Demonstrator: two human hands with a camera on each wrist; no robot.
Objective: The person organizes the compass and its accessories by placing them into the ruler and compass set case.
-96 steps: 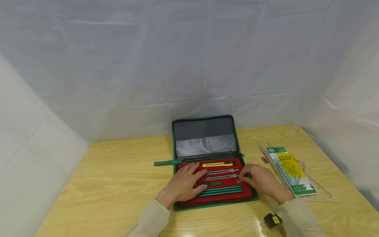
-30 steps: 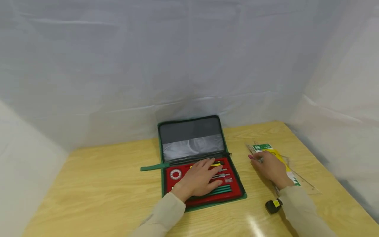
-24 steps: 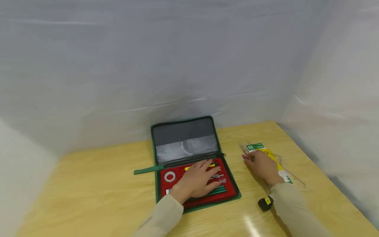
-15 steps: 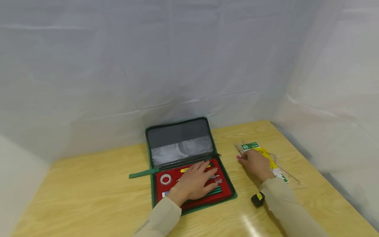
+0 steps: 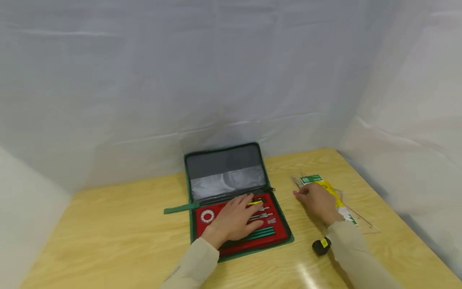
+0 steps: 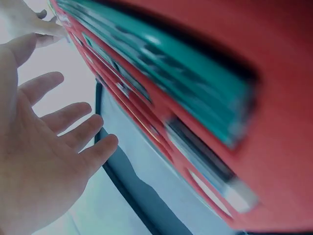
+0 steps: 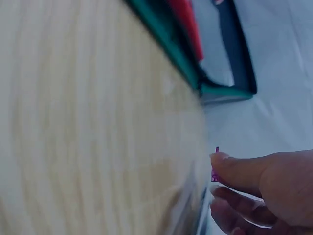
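In the open case [image 5: 225, 162], a white ring [image 5: 207, 216] sits at the left of the red tray [image 5: 252, 243]; the left hand [image 5: 234, 219] spreads straight fingers over slotted tools [image 5: 261, 216], contact unclear. Visible slots look mostly filled. Further right, the right hand [image 5: 319, 201] pinches a small pink piece [image 7: 214, 175]; that, a black tape measure [image 5: 320, 246] and a packet [image 5: 311, 179] seem left, outside the case.

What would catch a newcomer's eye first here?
Most likely the bright red tray in the open case, around the middle of the table, with the left hand spread over it. To its right, the right hand pinches a small pink piece near a yellow and green packet.
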